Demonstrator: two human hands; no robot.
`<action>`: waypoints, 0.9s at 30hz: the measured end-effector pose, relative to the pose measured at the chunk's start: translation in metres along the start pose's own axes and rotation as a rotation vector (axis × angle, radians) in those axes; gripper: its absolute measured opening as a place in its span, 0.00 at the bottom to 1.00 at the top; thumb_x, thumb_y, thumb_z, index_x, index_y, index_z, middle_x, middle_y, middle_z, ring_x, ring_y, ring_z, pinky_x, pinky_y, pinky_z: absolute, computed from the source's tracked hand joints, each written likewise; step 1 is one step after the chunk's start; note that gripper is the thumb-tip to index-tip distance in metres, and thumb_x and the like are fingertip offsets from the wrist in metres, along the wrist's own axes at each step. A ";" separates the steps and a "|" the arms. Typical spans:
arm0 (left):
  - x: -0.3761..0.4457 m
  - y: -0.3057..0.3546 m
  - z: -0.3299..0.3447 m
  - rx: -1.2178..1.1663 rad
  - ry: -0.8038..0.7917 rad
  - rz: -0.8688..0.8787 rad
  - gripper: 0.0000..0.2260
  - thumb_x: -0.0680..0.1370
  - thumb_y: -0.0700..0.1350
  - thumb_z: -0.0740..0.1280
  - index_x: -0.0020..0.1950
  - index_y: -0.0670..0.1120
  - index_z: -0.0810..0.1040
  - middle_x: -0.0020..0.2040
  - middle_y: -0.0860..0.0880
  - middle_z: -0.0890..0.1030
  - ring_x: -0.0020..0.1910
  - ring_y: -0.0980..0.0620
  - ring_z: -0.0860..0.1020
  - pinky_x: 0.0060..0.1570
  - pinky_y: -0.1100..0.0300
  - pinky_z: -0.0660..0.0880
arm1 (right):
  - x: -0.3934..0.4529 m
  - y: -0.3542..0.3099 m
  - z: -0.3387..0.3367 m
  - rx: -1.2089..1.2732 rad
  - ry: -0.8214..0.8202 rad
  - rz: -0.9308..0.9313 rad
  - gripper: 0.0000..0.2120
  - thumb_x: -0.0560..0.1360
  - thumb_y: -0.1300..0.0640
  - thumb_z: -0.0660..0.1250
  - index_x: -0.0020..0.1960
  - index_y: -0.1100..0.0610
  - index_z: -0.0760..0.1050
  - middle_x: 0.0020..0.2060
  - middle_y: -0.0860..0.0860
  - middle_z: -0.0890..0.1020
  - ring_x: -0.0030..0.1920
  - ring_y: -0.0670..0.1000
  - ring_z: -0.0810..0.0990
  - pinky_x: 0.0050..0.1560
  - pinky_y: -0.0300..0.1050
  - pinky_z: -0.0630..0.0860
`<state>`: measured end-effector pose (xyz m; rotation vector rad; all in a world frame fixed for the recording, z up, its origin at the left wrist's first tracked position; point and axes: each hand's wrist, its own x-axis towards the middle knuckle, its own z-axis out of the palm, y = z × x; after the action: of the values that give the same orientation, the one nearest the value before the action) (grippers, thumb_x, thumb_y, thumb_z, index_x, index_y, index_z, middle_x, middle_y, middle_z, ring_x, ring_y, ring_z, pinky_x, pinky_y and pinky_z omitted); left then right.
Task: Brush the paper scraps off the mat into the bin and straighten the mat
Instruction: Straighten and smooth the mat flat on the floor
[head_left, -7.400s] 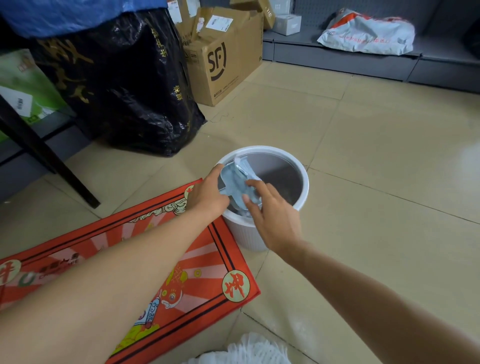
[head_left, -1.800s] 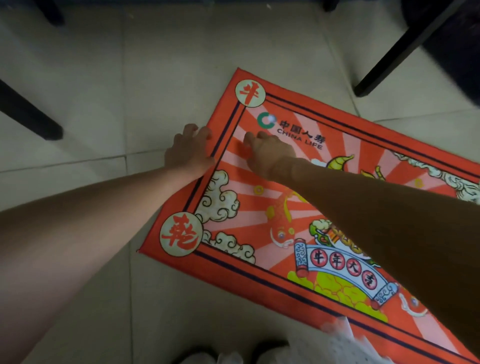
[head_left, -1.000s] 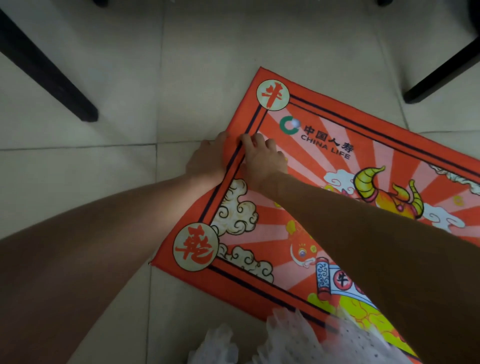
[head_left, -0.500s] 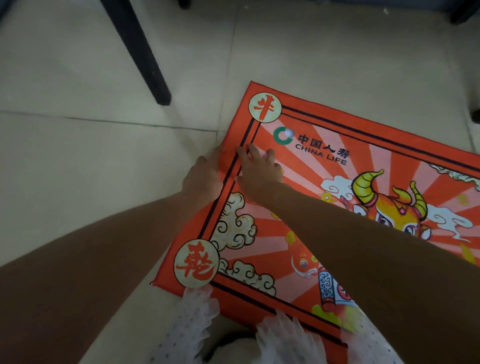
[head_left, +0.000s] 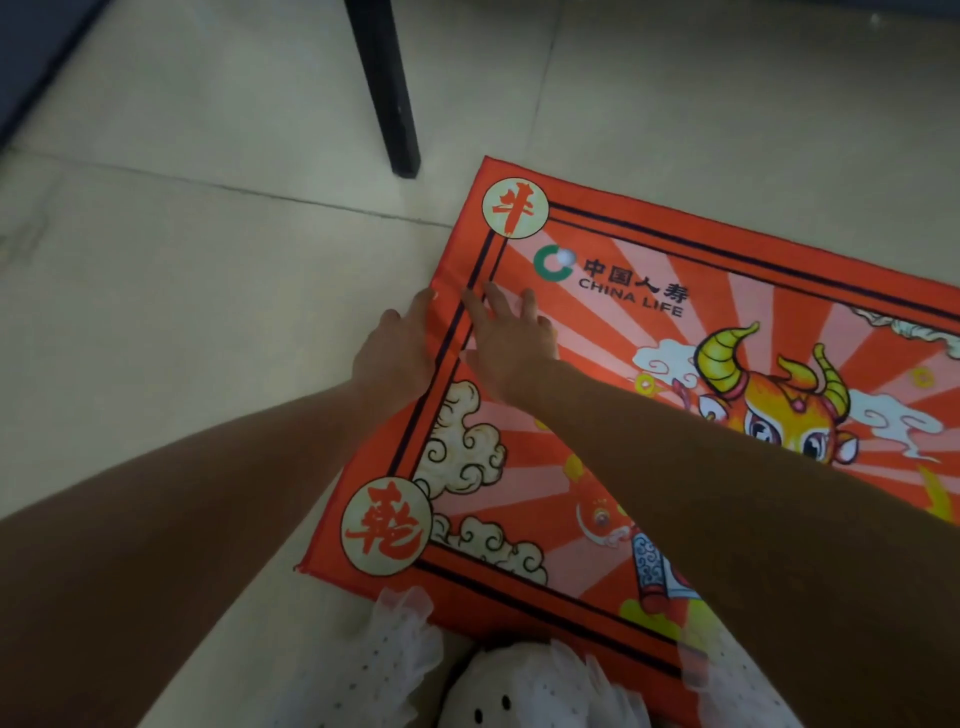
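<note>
Head: mat (head_left: 727, 322) runs left-right, skewed.

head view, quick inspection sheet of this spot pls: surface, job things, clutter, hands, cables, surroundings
surface: pale tiled floor with grout lines.
job's things: red printed mat lies flat, at an angle to the grout lines; no bin in view.
clutter: one small pale speck on the mat's green logo, perhaps a paper scrap; too small to tell.
grippers: left hand rests at the mat's short edge, its grip hidden; right hand presses flat on the mat with straight fingers.
cables: nothing seen.
surroundings: black furniture leg stands beyond the mat's far corner; white frilled dotted fabric at the bottom edge.
</note>
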<state>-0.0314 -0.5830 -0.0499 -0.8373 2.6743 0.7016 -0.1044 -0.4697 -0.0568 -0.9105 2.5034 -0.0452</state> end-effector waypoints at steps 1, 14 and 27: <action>-0.002 -0.003 -0.001 -0.002 0.002 0.000 0.30 0.80 0.38 0.58 0.80 0.54 0.53 0.58 0.37 0.72 0.55 0.36 0.76 0.53 0.46 0.73 | 0.000 -0.004 0.001 -0.002 -0.002 -0.005 0.35 0.81 0.49 0.58 0.79 0.49 0.40 0.78 0.50 0.44 0.76 0.67 0.44 0.72 0.62 0.58; -0.028 -0.052 -0.013 0.009 0.006 -0.039 0.28 0.80 0.39 0.58 0.79 0.51 0.54 0.54 0.34 0.73 0.53 0.32 0.76 0.55 0.39 0.74 | -0.007 -0.051 0.010 -0.052 -0.029 -0.109 0.35 0.80 0.48 0.58 0.79 0.50 0.40 0.78 0.50 0.43 0.76 0.67 0.43 0.72 0.62 0.58; -0.020 -0.049 -0.021 0.115 0.020 -0.061 0.25 0.81 0.44 0.59 0.77 0.52 0.56 0.60 0.38 0.69 0.56 0.34 0.76 0.53 0.42 0.73 | -0.002 -0.042 0.004 -0.058 0.023 -0.103 0.35 0.79 0.51 0.60 0.79 0.52 0.45 0.78 0.52 0.49 0.76 0.62 0.50 0.71 0.59 0.60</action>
<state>0.0117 -0.6197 -0.0432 -0.8958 2.6653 0.5226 -0.0756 -0.5009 -0.0517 -1.0676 2.4890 -0.0162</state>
